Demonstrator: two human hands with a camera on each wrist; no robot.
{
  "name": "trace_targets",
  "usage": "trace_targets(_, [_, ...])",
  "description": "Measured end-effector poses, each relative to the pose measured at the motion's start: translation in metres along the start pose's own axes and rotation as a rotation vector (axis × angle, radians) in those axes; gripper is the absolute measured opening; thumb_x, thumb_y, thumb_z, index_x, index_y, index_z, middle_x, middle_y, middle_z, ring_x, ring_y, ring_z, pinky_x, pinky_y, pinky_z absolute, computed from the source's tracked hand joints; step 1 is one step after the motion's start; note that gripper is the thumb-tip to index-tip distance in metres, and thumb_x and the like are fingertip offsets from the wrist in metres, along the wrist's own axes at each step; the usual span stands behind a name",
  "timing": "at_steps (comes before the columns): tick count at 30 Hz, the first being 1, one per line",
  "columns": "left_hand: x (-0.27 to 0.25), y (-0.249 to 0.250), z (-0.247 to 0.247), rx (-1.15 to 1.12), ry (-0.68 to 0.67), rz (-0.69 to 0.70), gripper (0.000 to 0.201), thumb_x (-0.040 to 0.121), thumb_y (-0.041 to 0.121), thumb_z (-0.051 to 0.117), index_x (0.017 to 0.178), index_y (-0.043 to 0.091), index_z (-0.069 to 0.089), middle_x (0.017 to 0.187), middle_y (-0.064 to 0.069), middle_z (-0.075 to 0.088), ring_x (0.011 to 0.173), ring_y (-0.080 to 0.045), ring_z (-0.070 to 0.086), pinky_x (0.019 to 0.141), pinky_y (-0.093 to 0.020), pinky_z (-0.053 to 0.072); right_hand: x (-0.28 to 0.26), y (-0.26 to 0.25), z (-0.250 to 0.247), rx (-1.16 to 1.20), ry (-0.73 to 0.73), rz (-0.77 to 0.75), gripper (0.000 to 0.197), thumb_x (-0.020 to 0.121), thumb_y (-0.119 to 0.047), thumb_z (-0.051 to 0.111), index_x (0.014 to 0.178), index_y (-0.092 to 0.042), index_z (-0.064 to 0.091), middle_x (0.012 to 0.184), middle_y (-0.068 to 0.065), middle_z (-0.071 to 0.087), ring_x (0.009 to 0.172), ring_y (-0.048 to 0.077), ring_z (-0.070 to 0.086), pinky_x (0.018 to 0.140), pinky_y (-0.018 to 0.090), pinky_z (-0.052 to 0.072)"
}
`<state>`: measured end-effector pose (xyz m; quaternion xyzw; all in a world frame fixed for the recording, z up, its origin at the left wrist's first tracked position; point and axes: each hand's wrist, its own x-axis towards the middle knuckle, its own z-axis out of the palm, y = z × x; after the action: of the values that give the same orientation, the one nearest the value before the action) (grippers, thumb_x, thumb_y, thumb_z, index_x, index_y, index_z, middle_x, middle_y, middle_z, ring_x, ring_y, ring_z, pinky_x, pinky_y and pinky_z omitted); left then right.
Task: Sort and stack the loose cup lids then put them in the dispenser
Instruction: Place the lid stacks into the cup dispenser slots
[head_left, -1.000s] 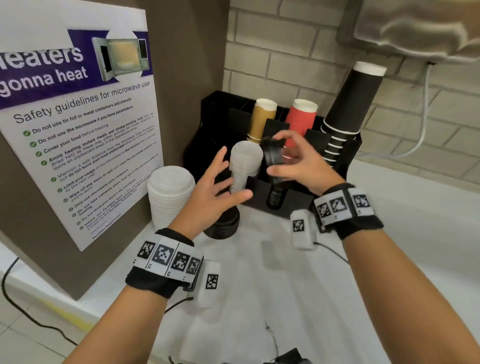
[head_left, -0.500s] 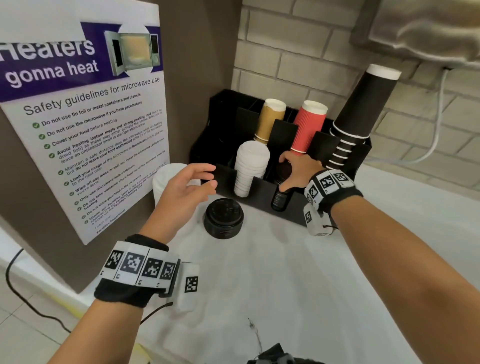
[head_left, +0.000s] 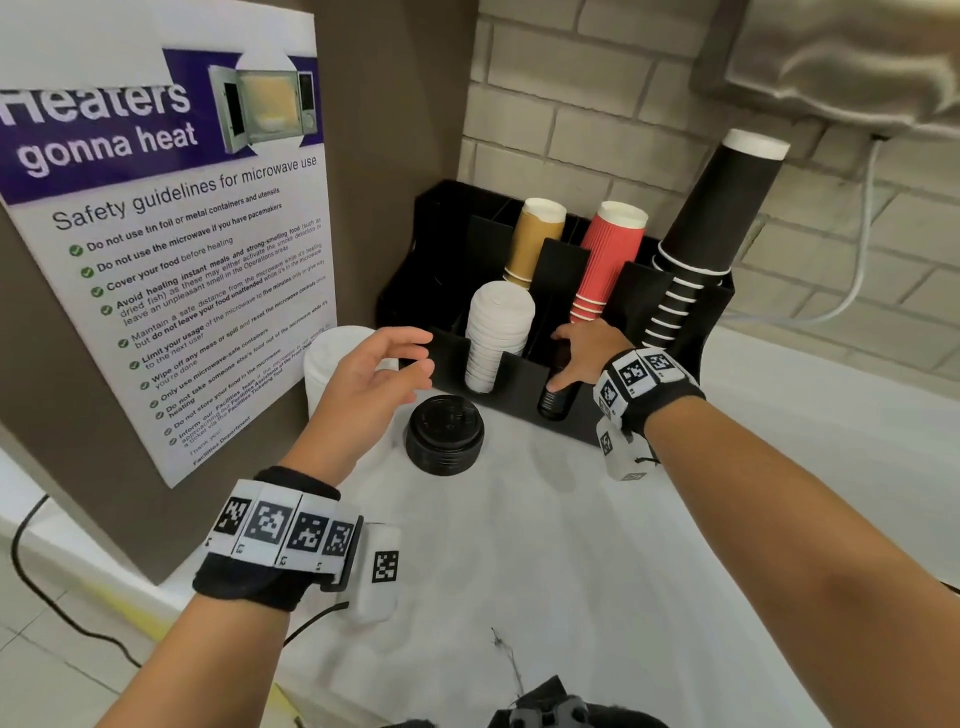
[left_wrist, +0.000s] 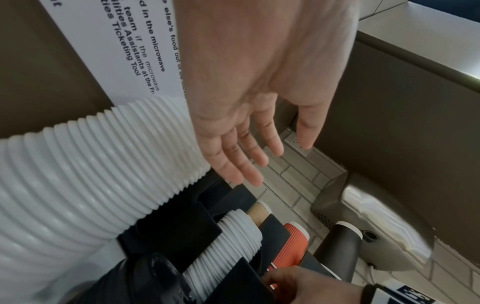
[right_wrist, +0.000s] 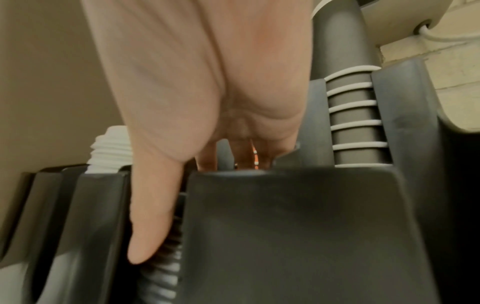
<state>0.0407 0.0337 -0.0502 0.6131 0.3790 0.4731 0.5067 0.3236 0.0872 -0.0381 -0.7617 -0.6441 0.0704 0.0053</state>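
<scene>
- The right hand (head_left: 582, 353) reaches into a front slot of the black dispenser (head_left: 524, 374). Its fingers go down behind the slot wall, and the thumb (right_wrist: 150, 222) lies along the black lids (right_wrist: 166, 259) stacked in that slot. The thumb touches them; how the other fingers hold I cannot tell, the wall hides them.
- Just left of this hand, the next slot holds a stack of white lids (head_left: 496, 332).
- Behind the hand stand red cups (head_left: 605, 260) and tan cups (head_left: 535, 239); to its right, tall black cups (head_left: 717, 218).
- The left hand (head_left: 371, 379) hangs in the air with relaxed, slightly spread fingers and holds nothing.
- Just right of and below the left hand, a loose pile of black lids (head_left: 444, 434) sits on the white counter (head_left: 519, 571), in front of the dispenser.
- Under and to the left of the left hand stands a big white lid stack (left_wrist: 85, 174), beside the microwave poster (head_left: 166, 234).
</scene>
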Motion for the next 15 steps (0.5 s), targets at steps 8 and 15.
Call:
trace_targets(8, [0.001,0.0,-0.003,-0.007,0.006,0.009,0.022,0.095,0.013,0.057,0.109,0.03,0.062,0.104,0.008,0.062,0.087,-0.01,0.067,0.091,-0.033,0.052,-0.011,-0.011,-0.005,-0.076,-0.013,-0.026,0.073,0.076,-0.024,0.077,0.139,-0.008,0.043,0.131,0.016,0.048,0.118,0.032,0.05,0.093,0.038,0.048])
trace_targets(15, [0.002,-0.003,-0.007,-0.021,0.028,0.004,0.024,0.095,0.009,0.056,0.107,0.029,0.063,0.096,0.012,0.063,0.087,-0.011,0.066,0.088,-0.03,0.052,-0.035,-0.075,0.007,0.188,0.132,-0.388,0.04,0.083,-0.027,0.068,0.119,-0.012,0.059,0.107,0.008,0.053,0.099,0.027,0.056,0.084,0.032,0.047])
